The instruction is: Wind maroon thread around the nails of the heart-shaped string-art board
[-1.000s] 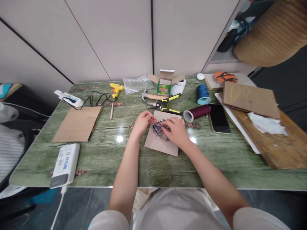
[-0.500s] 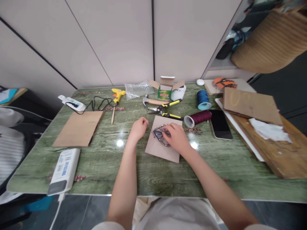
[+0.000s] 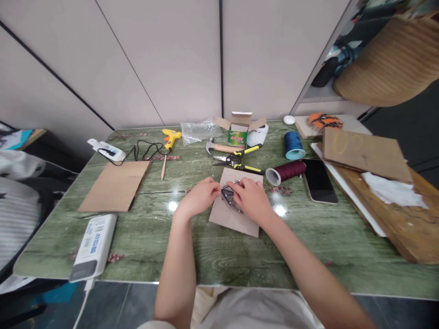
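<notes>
- The small open frame of dark blue and silvery rods (image 3: 230,197) lies on a square of brown board (image 3: 233,225), near the middle of the table and partly hidden under the fingers.
- I'd judge it light and stiff, but its thin rods and joints look delicate. The outer rods on opposite sides seem the safest place to hold it, with both hands sharing the load.
- The left hand (image 3: 199,197) is partly closed, its fingertips (image 3: 216,186) at the frame's left edge. I can't tell whether they're pinching it.
- The right hand (image 3: 252,199) is half-curled over the frame's right side, with its fingers (image 3: 240,184) on top. I can't make out a firm grip from here.
- Just beyond the board are a claw hammer (image 3: 219,148) and yellow-and-black snips (image 3: 236,160).
- To the right lie a maroon thread spool (image 3: 287,172), a blue thread spool (image 3: 294,146) and a phone (image 3: 318,180).
- To the left are a yellow glue gun (image 3: 170,138), a cardboard sheet (image 3: 115,187) and a white power bank (image 3: 94,244), all on the green wood-print table (image 3: 154,249).
</notes>
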The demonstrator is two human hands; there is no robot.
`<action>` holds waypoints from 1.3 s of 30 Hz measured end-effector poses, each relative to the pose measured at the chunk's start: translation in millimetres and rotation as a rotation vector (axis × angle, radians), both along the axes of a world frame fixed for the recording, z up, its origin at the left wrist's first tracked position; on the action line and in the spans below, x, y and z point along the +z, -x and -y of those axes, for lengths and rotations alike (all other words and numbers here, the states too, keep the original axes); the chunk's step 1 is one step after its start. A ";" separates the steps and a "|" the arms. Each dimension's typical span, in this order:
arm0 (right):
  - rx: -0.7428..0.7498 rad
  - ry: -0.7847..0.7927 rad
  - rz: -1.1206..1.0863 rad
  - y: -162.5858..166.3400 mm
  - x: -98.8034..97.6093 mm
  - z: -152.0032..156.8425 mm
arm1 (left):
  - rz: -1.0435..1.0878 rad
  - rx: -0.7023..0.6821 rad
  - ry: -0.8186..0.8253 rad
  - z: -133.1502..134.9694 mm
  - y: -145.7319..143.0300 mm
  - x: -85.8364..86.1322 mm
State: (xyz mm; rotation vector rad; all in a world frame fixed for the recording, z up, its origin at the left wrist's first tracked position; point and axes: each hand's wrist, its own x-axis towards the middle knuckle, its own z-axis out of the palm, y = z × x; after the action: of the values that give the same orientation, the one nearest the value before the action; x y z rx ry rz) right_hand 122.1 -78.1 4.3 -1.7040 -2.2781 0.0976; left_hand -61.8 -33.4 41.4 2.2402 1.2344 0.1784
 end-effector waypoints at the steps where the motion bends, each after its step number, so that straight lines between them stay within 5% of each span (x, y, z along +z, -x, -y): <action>1: 0.000 -0.002 0.002 0.0 0.1 0.1 | -0.009 -0.037 -0.002 2.5 -3.2 1.0; 10: -0.008 -0.008 -0.091 -3.3 -2.8 1.1 | -0.056 -0.131 -0.060 9.4 -26.6 -4.9; 22: -0.151 -0.003 -0.431 -5.5 -13.7 -7.7 | 0.132 0.114 -0.091 7.1 -47.0 -6.4; 29: -0.198 -0.045 -0.376 -3.8 -10.1 -11.4 | 0.184 0.188 -0.116 -2.2 -43.8 -15.8; 33: -0.213 -0.066 -0.347 -8.3 -8.0 -18.2 | 0.042 0.355 -0.160 -5.6 -26.7 -18.5; 39: -0.115 0.015 -0.355 -23.1 -8.9 -40.6 | -0.062 0.289 -0.061 0.4 -25.1 -11.4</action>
State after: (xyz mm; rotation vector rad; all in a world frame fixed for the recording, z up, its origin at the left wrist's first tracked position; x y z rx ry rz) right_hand 145.2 -37.5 -4.7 -1.6664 -1.9234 0.3627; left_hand -36.7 -33.8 30.0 2.1216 1.6041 0.2611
